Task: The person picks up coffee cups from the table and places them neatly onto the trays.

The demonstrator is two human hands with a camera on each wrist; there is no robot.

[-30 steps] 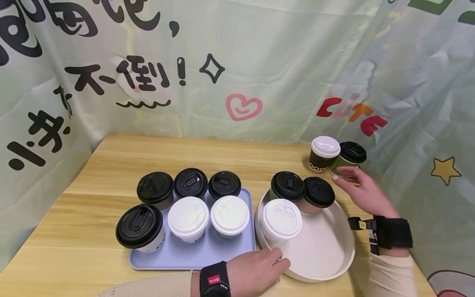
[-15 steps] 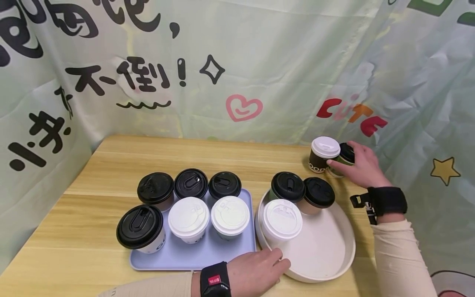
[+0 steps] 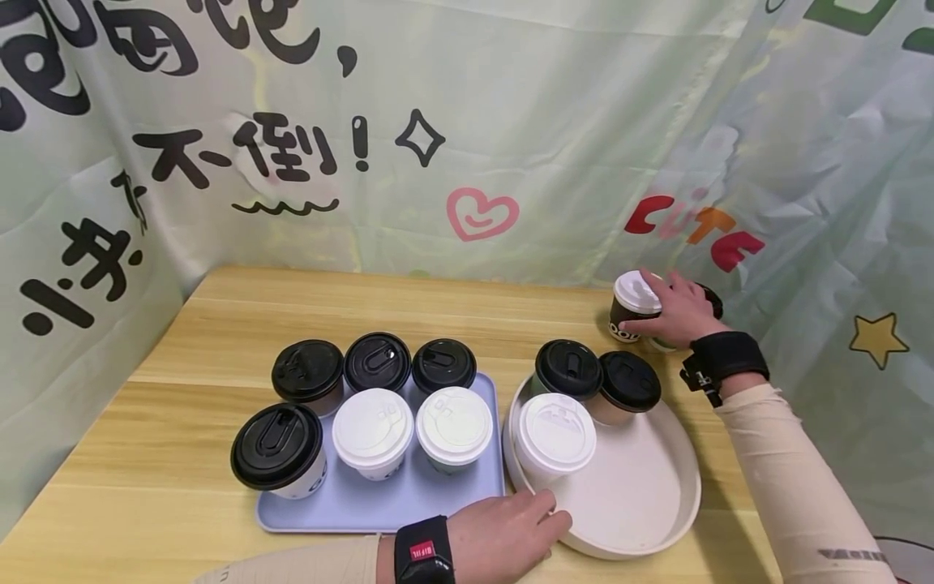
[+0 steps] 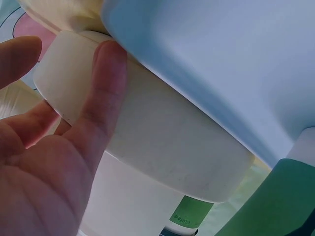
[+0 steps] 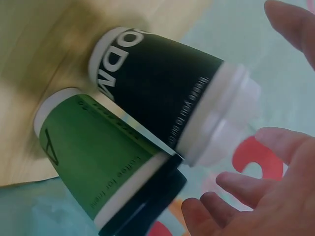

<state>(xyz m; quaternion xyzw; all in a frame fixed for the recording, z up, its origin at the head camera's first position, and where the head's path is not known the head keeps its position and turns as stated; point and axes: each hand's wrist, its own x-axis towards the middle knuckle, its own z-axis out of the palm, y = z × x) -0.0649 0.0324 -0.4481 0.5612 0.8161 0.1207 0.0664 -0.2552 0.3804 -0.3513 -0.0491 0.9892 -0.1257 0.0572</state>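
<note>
My right hand [image 3: 677, 312] is over two lidded paper cups at the back right, fingers spread and nothing gripped. The dark cup with a white lid [image 5: 162, 83] is nearest its fingertips. Beside it stands a green cup with a black lid [image 5: 98, 152], largely hidden behind the hand in the head view. My left hand [image 3: 507, 531] rests against the near left side of the round cream tray [image 3: 635, 503], a straight finger [image 4: 106, 73] touching its outer wall. In that tray are two black-lidded cups [image 3: 567, 369] and one white-lidded cup [image 3: 556, 434].
Left of the round tray lies a blue rectangular tray [image 3: 350, 507] bearing several cups, with black lids [image 3: 375, 361] at the back and left and white lids [image 3: 372, 422] in front. A printed cloth [image 3: 554, 138] hangs behind and beside the wooden table [image 3: 438, 300].
My right hand first moved up to the black-lidded green cup, then left over to the white-lidded dark cup. The left hand has stayed at the round tray.
</note>
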